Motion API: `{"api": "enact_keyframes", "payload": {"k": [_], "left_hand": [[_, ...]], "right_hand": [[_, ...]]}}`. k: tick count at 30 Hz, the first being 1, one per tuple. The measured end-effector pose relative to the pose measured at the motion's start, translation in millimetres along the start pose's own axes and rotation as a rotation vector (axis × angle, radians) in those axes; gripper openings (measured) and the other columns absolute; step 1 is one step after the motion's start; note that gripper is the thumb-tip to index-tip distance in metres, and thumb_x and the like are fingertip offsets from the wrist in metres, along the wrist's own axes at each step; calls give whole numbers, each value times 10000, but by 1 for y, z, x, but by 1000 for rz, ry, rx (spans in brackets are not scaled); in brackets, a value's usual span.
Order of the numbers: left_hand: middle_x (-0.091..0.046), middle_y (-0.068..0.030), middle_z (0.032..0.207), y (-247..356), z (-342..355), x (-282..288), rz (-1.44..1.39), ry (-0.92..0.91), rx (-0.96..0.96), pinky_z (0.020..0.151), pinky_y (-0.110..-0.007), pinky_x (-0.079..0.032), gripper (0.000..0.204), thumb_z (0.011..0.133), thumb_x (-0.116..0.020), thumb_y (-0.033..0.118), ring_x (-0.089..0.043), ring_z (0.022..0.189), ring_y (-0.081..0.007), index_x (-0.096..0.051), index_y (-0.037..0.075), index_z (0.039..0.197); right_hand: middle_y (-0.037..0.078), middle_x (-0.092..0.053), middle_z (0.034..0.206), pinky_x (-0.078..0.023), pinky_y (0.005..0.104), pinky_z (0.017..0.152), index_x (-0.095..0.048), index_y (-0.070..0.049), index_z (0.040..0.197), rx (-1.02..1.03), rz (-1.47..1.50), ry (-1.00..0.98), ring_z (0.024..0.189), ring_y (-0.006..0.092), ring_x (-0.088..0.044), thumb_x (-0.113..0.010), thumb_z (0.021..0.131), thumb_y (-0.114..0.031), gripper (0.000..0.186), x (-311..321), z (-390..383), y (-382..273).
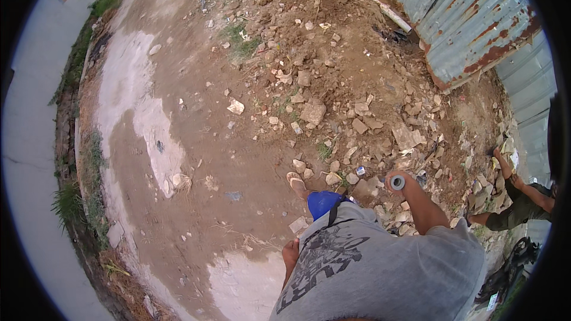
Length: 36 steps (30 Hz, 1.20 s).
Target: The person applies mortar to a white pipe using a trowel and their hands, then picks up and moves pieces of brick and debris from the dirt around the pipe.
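Observation:
My right hand is wrapped round a grey pipe-like piece with a round, hollow end facing up. Its lower part is hidden behind the hand, so its length cannot be told. Down by my side hangs my left hand, its fingers curled and nothing showing in them. One sandalled foot is stepping on the bare earth just ahead of me, below blue shorts. Broken stones and rubble lie under and beyond the right hand.
Heaped earth and rubble spread ahead and to the right. Rusty corrugated sheets stand at the far right, near a white pipe. Another person is at the right edge. A pale wall runs along the left.

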<state>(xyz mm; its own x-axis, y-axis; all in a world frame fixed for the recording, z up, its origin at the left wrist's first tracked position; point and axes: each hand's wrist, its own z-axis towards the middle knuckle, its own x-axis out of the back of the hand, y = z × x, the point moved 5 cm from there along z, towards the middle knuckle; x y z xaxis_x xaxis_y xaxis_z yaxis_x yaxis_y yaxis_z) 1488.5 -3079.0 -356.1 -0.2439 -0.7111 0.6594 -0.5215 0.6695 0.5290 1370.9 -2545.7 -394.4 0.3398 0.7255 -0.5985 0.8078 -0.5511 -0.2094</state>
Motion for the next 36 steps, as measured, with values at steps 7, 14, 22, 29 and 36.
{"api": "enact_keyframes", "payload": {"k": [7, 14, 22, 29, 36], "left_hand": [[-610, -68, 604, 9, 155, 136, -287, -244, 181, 521, -299, -424, 434, 936, -592, 393, -516, 531, -123, -680, 7, 759], [-585, -28, 675, -48, 259, 253, -802, 152, 770, 436, -265, -386, 337, 982, -514, 354, -425, 449, -110, -611, 40, 1056], [-557, -15, 696, -57, 486, 308, -525, -317, 564, 450, -279, -380, 285, 995, -470, 316, -457, 498, -120, -580, 58, 1047], [-682, -71, 908, 121, 759, 400, -524, -248, 362, 525, -270, -460, 298, 964, -553, 298, -650, 716, -143, -611, 20, 1055], [-686, -66, 934, 262, 975, 516, -211, -187, 51, 563, -247, -466, 330, 962, -567, 306, -657, 750, -126, -609, 1, 1080]], "right_hand": [[81, -580, 690, -464, 278, 474, -512, -34, 706, -149, 488, 153, 552, 180, -578, -606, 811, -152, 184, -85, 130, -41], [64, -570, 698, -525, 200, 489, -529, 39, 865, 94, 515, 178, 541, 109, -607, -611, 812, -59, 138, -280, 134, -115], [77, -562, 649, -523, 268, 492, -565, 58, 872, 302, 205, 243, 516, 168, -578, -629, 798, -18, 124, -398, 273, -194], [108, -599, 636, -490, 286, 492, -601, 41, 860, 243, 434, 393, 526, 178, -586, -630, 803, -110, 164, -411, 428, -280], [104, -595, 667, -525, 302, 476, -555, 42, 829, 69, 451, 525, 506, 194, -591, -581, 834, -74, 118, -460, 523, -304]]}}
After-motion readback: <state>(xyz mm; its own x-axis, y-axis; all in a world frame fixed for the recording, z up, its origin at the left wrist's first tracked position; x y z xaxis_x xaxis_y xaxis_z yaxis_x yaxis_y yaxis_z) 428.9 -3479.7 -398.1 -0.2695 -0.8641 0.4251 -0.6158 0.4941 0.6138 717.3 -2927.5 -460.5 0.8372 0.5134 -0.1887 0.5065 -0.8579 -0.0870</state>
